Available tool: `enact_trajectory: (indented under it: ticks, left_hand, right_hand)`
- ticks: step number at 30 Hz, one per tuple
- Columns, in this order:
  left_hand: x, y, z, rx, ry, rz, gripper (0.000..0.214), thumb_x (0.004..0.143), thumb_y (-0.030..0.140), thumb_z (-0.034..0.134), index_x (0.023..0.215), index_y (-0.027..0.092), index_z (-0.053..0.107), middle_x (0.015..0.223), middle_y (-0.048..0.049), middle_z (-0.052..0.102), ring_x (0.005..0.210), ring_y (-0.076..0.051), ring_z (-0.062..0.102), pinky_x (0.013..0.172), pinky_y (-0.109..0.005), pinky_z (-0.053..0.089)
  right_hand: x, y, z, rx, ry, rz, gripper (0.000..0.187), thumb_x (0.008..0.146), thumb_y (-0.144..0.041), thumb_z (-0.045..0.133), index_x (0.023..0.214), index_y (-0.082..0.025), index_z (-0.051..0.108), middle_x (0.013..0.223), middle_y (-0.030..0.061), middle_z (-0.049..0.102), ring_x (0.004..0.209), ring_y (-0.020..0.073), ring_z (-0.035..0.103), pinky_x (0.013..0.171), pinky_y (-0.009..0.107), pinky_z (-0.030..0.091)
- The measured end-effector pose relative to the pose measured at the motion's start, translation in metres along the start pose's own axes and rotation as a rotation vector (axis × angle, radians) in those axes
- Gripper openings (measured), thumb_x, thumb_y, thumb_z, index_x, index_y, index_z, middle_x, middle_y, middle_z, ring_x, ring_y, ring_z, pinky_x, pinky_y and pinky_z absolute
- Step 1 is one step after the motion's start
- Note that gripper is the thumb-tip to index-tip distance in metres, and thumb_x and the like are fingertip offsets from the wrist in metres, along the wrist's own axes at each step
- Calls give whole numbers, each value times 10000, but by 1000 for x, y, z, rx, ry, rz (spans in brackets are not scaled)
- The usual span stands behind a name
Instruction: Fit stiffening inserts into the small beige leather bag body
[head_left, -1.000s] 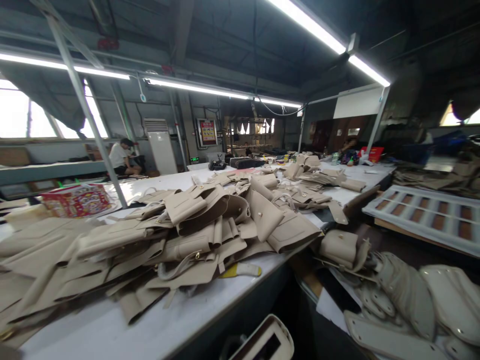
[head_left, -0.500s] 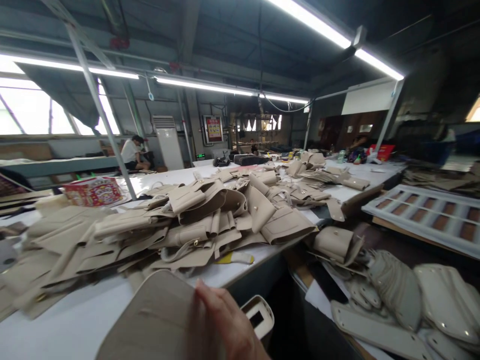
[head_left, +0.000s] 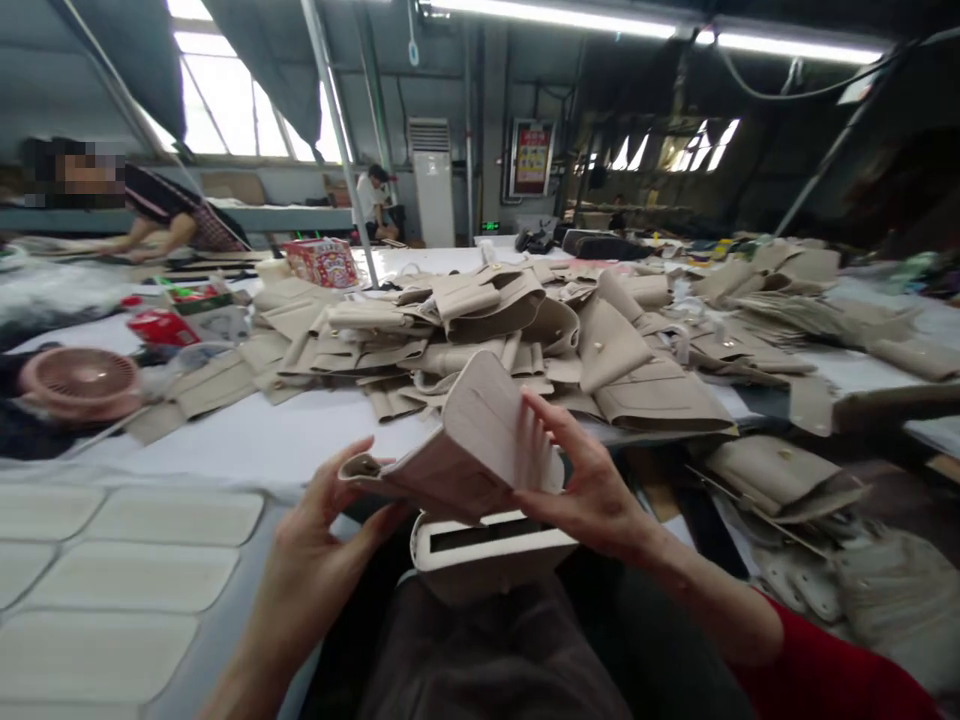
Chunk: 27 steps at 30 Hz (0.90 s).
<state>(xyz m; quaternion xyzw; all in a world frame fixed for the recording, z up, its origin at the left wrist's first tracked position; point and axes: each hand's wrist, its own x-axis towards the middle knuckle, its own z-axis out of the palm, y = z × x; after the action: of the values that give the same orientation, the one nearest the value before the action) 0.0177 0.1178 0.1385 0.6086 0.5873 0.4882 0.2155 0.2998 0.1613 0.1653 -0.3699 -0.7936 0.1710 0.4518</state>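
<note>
I hold a folded beige leather bag piece (head_left: 469,440) in front of me with both hands. My left hand (head_left: 319,530) grips its left end from below, thumb on top. My right hand (head_left: 589,480) clasps its right side, fingers laid over the raised flap. Just under the piece lies a white rectangular frame with a slot (head_left: 487,545), resting on my lap. Behind the hands, a large heap of the same beige bag pieces (head_left: 525,330) covers the white table (head_left: 300,440).
Flat cream panels (head_left: 135,570) lie at my left. A pink fan (head_left: 79,380) and red boxes (head_left: 322,262) stand on the table's left. More beige parts (head_left: 780,470) are piled at the right. One person (head_left: 157,215) bends over a far bench; another (head_left: 371,200) sits by the windows.
The view swung left and down. Both hands came into view and lifted the beige piece up in front of me; one second ago no hand showed.
</note>
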Motion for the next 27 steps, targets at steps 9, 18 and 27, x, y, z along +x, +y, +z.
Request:
enact_trajectory:
  ticks: [9, 18, 27]
  left_hand:
    - [-12, -10, 27, -217, -27, -80, 361, 809, 348, 735, 1102, 260, 543, 1032, 19, 727, 943, -180, 712, 830, -258, 558]
    - [-20, -53, 59, -78, -121, -172, 221, 842, 371, 675, 949, 243, 530, 811, 44, 670, 787, -174, 644, 713, -269, 465]
    - [-43, -108, 80, -228, -83, -373, 507, 867, 524, 611, 1266, 222, 532, 1388, -100, 561, 1339, -273, 475, 1143, -425, 343]
  right_hand:
    - [-16, 25, 15, -35, -46, 45, 888, 746, -227, 760, 1521, -228, 326, 1467, 126, 475, 1326, 300, 464, 1102, 468, 422]
    - [-23, 46, 23, -148, -207, 27, 883, 767, -234, 758, 1522, -245, 298, 1459, 116, 466, 1344, 296, 451, 1130, 473, 409]
    - [-35, 57, 33, -596, -446, -54, 885, 802, -178, 703, 1553, -224, 237, 1452, 144, 424, 1237, 339, 482, 938, 491, 504]
